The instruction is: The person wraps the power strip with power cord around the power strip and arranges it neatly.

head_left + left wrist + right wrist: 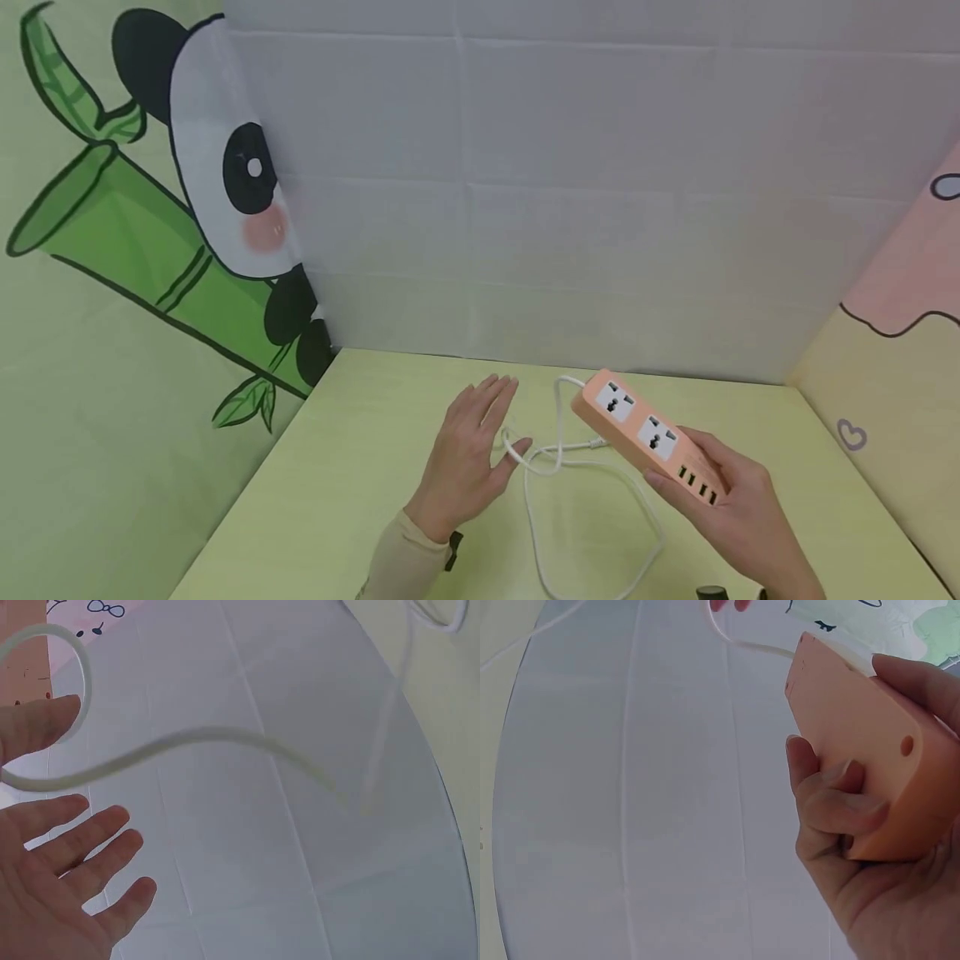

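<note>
An orange power strip with two white socket panels and several USB ports is gripped at its port end by my right hand. In the right wrist view, fingers curl round the strip's plain underside. Its white cord leaves the far end and loops toward my left hand. That hand has its fingers extended and its thumb apart. In the left wrist view the cord passes between thumb and fingers without being pinched; whether it touches the skin I cannot tell.
More of the cord lies in a wide loop on the pale yellow table. A white cord end lies behind the strip. Around the table stand a grey back wall, a panda-printed left wall and a pink-and-cream right wall.
</note>
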Motion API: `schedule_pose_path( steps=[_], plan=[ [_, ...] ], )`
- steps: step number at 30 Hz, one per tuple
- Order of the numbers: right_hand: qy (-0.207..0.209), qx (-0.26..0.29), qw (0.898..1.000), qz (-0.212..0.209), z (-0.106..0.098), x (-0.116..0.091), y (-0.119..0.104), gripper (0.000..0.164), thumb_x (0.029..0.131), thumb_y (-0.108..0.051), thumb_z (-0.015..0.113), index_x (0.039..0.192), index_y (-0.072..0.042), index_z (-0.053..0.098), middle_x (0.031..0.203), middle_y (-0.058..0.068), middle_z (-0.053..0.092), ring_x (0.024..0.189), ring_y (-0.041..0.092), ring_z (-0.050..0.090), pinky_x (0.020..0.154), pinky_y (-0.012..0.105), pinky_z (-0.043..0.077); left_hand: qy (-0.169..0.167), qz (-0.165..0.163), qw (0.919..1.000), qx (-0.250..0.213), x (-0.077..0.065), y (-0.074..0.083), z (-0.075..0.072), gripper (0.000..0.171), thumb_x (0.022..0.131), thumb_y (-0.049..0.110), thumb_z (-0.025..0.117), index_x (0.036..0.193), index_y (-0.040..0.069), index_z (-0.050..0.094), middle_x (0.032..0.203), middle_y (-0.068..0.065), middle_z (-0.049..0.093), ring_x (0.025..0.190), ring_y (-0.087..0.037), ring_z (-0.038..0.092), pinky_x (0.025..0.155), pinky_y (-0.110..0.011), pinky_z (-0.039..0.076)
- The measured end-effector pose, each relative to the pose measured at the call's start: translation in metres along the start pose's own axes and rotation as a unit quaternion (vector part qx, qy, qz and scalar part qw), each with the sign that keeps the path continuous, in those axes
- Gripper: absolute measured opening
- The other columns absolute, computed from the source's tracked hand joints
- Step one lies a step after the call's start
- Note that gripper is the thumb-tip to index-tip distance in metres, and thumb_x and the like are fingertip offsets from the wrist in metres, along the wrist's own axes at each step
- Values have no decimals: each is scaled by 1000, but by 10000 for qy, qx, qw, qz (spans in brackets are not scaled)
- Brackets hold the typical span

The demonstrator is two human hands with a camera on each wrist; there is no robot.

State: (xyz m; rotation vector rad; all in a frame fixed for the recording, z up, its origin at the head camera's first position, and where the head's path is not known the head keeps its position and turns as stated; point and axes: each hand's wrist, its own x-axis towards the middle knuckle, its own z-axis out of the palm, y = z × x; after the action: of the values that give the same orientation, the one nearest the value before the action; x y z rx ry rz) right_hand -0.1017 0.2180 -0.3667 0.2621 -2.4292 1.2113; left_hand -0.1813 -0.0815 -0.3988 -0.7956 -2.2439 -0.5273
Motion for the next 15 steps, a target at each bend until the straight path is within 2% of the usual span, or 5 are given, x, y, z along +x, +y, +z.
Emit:
schedule_pose_path(
  steps=[4, 7, 11, 14, 15],
  plan=[
    [-116, 91, 9998, -160, 4, 6, 4, 46, 83, -12, 85, 124, -21, 67, 83, -4, 66, 58, 9, 50, 51, 27, 43, -112, 75, 9995, -293, 3, -1, 6, 45, 93, 28, 75, 132, 7, 65, 127, -6, 70, 122, -22, 65, 114, -47, 43],
    [-119, 26, 9998, -169, 5, 11, 8, 46, 83, -13, 85, 124, -20, 66, 83, -4, 66, 57, 9, 49, 51, 26, 43, -184, 115, 9959, -873, 3, -6, 6, 23, 93, 22, 75, 113, 10, 76, 105, 1, 77, 98, -12, 73, 108, -44, 48],
    [-70, -81, 9999, -81, 4, 18, 12, 46, 83, -14, 84, 125, -21, 66, 82, -5, 66, 56, 9, 49, 50, 26, 43, -298, -109, 9836, -1773, 4, -13, 2, 8, 92, 20, 76, 97, 15, 81, 85, 11, 76, 76, -1, 67, 88, -30, 56],
    [-93, -147, 9998, 30, 3, 24, 16, 46, 85, -16, 84, 126, -20, 66, 83, -3, 67, 56, 10, 50, 51, 26, 44, -372, -303, 9754, -2150, 5, -18, -2, 6, 92, 21, 76, 93, 17, 81, 81, 12, 75, 74, 1, 65, 76, -23, 53],
    [-102, -185, 9997, 74, 4, 26, 17, 46, 85, -18, 84, 127, -19, 65, 84, -2, 67, 57, 10, 50, 51, 26, 44, -395, -339, 9734, -2233, 5, -20, -3, 6, 92, 20, 76, 93, 17, 81, 82, 12, 75, 76, 1, 66, 76, -22, 54]
  ],
)
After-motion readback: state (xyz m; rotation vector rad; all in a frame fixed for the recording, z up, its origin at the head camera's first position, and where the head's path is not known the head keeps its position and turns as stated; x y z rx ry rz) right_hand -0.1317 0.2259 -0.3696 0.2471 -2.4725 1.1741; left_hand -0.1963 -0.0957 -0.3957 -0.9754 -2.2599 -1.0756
